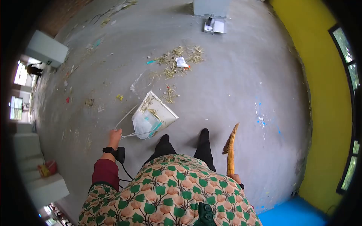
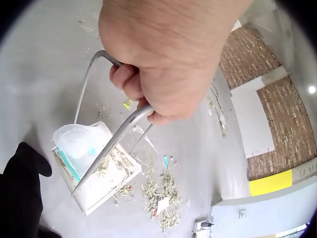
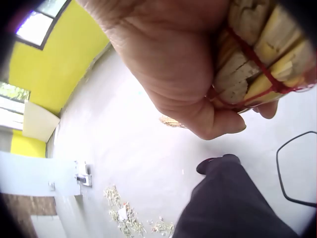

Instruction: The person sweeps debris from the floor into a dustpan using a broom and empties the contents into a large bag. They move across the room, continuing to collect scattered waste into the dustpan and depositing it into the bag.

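Note:
My left hand (image 1: 114,138) grips the grey metal handle (image 2: 113,141) of a white dustpan (image 1: 164,110), fingers curled round the bar. The dustpan is tilted in front of my feet, its wide edge facing away from me. Inside it lie a clear plastic bag (image 1: 141,124), a teal-edged piece and bits of straw. On the other side, my right hand (image 1: 234,177) holds a straw hand broom (image 1: 230,154) by its bundled end, which is bound with red cord (image 3: 257,62). The broom's curved tip points forward, apart from the dustpan.
Ahead on the grey floor is a pile of straw scraps (image 1: 175,62) with a white paper (image 1: 181,62) on it. Smaller litter is scattered to the left. A pale pillar (image 1: 212,6) stands far ahead, and a yellow wall (image 1: 320,86) with windows runs along the right.

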Tool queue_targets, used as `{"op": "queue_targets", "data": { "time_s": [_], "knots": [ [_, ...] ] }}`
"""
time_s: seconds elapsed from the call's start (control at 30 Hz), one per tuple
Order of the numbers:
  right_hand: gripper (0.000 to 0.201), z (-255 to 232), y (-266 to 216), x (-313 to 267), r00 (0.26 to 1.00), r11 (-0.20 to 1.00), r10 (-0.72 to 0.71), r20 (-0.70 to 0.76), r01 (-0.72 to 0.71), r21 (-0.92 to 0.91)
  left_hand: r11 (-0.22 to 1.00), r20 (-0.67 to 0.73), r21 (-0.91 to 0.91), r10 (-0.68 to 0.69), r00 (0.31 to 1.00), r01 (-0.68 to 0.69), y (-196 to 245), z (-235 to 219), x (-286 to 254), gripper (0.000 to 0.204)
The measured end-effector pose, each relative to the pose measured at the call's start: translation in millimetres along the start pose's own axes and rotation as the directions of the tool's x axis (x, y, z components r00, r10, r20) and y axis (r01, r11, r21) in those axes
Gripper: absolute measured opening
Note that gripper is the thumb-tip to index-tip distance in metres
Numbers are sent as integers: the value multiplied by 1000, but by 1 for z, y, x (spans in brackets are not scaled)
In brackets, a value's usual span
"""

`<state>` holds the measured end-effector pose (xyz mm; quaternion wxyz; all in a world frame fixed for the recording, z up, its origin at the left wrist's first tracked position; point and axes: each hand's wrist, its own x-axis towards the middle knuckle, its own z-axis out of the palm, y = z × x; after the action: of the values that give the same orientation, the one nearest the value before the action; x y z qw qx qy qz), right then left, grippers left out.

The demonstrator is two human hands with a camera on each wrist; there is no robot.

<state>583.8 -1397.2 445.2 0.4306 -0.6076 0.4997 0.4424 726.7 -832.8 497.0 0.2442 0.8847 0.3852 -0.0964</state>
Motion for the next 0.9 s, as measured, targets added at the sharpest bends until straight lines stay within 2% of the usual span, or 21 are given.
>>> {"op": "queue_targets", "data": {
  "time_s": [0.03,0.1,0.17,0.2,0.27,0.33,0.47,0.53,0.57,0.63,0.67,0.7,0.73,0.77,0.8,0.83,0.87,0.9],
  "knots": [
    [10,-20,20,48,958,962,-247,143,260,-78,1000,-60,-20,4,998,-5,8,2,-9,28],
    [12,-43,-5,79,986,984,-91,136,68,162,998,-164,-65,-16,986,6,9,6,-20,28],
    [11,-51,-32,96,976,982,-183,120,177,63,985,-129,-154,-96,987,76,-20,20,-32,28],
    [11,-53,-45,98,966,970,-243,90,244,-2,980,-162,-171,-129,978,101,-40,30,-38,28],
    [10,-56,-75,96,955,961,-263,137,273,-54,997,-214,-79,-12,977,-5,-69,49,-47,29],
    [9,-63,-121,98,938,944,-296,181,316,-97,991,-143,129,-18,989,37,-68,62,-53,32],
    [11,-48,-177,87,932,893,-272,238,336,-299,986,-184,-9,-165,969,166,-71,81,-90,35],
    [18,-41,-190,80,933,787,-296,206,361,-500,950,-44,-65,-309,950,306,-73,86,-115,36],
    [18,-35,-201,68,929,759,-304,213,371,-536,936,-49,-95,-343,938,338,-79,95,-125,36],
    [25,-16,-224,43,867,551,-462,184,443,-707,931,-64,-40,-364,929,362,-95,106,-143,35],
    [30,-11,-226,64,826,446,-514,231,487,-751,922,-84,-64,-386,919,382,-123,129,-151,35],
    [30,-6,-236,80,816,417,-519,255,502,-757,952,-97,50,-297,950,303,-153,156,-158,34],
    [29,1,-244,93,829,501,-444,340,544,-673,962,-96,167,-203,974,217,-172,170,-163,34],
    [29,5,-252,100,828,586,-365,427,560,-585,958,-110,157,-225,968,240,-169,168,-172,34],
    [26,17,-270,87,858,691,-239,454,479,-542,958,-87,161,-226,970,238,-163,166,-181,34],
    [24,28,-290,73,871,679,-211,443,457,-575,958,-62,166,-227,972,234,-158,164,-189,34],
    [23,34,-304,76,857,620,-238,458,497,-608,953,-66,158,-250,966,257,-157,162,-195,34],
    [23,38,-311,96,834,552,-279,477,545,-631,948,-54,225,-217,975,223,-166,172,-201,35]
  ]
}}
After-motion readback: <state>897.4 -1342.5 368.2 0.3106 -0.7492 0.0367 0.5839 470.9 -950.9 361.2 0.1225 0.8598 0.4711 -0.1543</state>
